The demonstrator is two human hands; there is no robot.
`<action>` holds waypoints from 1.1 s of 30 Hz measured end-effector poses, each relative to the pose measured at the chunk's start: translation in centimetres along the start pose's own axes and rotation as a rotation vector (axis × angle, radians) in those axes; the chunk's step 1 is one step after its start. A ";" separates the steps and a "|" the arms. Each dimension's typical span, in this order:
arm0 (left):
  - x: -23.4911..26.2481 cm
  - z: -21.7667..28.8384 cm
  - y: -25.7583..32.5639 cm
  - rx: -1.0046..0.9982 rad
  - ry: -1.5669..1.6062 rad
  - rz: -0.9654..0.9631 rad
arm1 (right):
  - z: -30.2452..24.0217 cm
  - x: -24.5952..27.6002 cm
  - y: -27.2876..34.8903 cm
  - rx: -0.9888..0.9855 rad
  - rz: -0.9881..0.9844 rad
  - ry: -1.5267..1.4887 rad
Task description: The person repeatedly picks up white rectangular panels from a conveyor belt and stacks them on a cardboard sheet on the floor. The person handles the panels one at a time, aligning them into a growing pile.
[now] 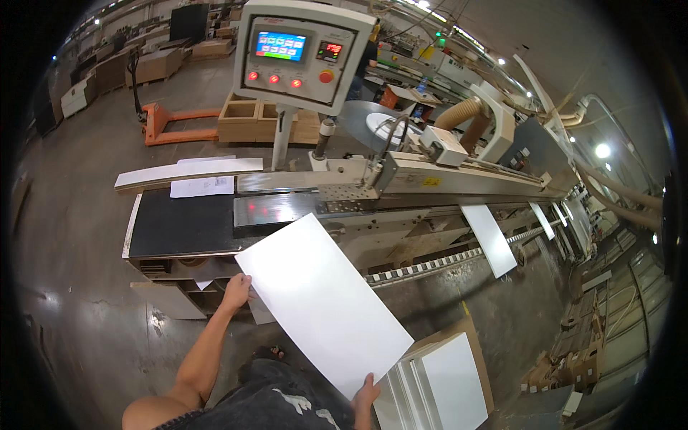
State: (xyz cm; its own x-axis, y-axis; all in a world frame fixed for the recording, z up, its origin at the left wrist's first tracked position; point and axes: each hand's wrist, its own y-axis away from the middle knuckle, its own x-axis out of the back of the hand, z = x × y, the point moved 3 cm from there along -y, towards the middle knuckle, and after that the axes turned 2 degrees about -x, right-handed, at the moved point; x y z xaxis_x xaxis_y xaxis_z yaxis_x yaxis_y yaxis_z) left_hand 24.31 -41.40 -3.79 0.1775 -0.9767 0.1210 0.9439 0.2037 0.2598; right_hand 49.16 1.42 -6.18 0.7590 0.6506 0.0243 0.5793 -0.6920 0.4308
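I hold a large white rectangular panel point(319, 301) between both hands, tilted diagonally in front of me. My left hand point(237, 290) grips its left edge near the far corner. My right hand point(366, 395) grips its near corner at the bottom. The panel's far corner reaches the dark feed table point(186, 226) of a long edge-processing machine point(430, 179). Another white panel point(489, 240) rides further along the machine's roller track to the right.
A stack of white panels point(444, 387) on cardboard lies at my lower right. A control box with a screen and red buttons point(297, 54) stands on a post above the machine. An orange pallet jack point(172, 118) and wooden crates point(258, 122) sit behind. Cartons point(580, 365) line the right.
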 end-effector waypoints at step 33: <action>-3.2 2.2 -6.9 0.126 0.138 -0.270 | -4.0 -19.4 10.3 -0.099 -0.227 0.255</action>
State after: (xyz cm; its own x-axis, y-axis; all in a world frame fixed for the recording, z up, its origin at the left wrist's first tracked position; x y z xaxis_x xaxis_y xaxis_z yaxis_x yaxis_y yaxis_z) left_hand 16.64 -39.51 -3.86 -0.0307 -0.9948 -0.0971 0.9217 -0.0657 0.3824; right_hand 39.23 -17.10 1.37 0.5084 0.8501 0.1373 0.6835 -0.4954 0.5361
